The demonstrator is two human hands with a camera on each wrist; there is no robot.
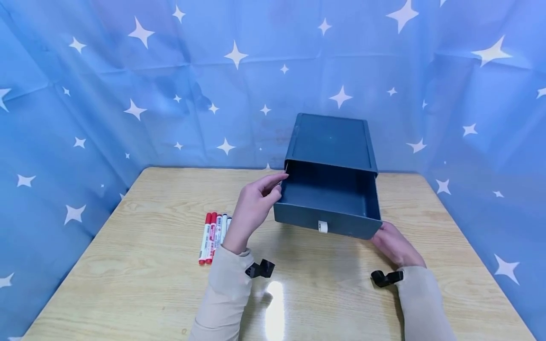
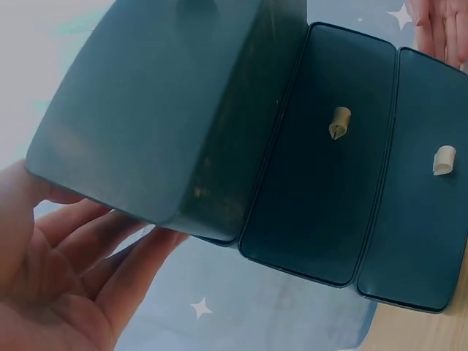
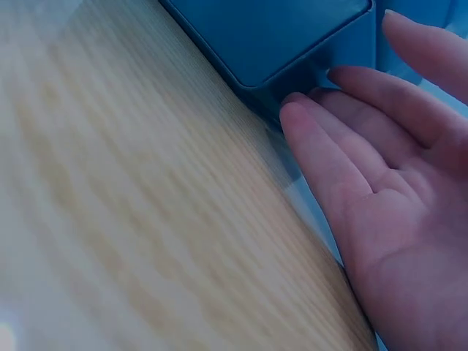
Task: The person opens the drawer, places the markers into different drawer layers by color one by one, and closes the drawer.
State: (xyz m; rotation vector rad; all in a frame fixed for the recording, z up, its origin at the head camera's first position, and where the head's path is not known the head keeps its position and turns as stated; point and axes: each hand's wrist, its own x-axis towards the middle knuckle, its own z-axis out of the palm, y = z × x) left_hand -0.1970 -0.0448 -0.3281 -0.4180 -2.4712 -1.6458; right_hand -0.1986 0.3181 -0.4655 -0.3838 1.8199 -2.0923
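A dark blue drawer cabinet (image 1: 332, 142) stands at the back of the table, its top drawer (image 1: 298, 215) pulled out, with a bare inside and a small white tab (image 1: 323, 227) on the front. Two closed lower drawers (image 2: 314, 197) show in the left wrist view, each with a pale tab. My left hand (image 1: 251, 208) is at the left side of the drawn-out drawer, fingers extended against it. Low on the cabinet's right side, my right hand (image 1: 396, 244) has its fairly straight fingertips against the wall, as the right wrist view shows.
Several markers (image 1: 209, 239), some with red caps, lie side by side on the wooden table (image 1: 128, 265) left of my left forearm. A blue curtain with white stars (image 1: 204, 71) hangs behind the table. Each sleeve cuff carries a black camera mount (image 1: 261, 269).
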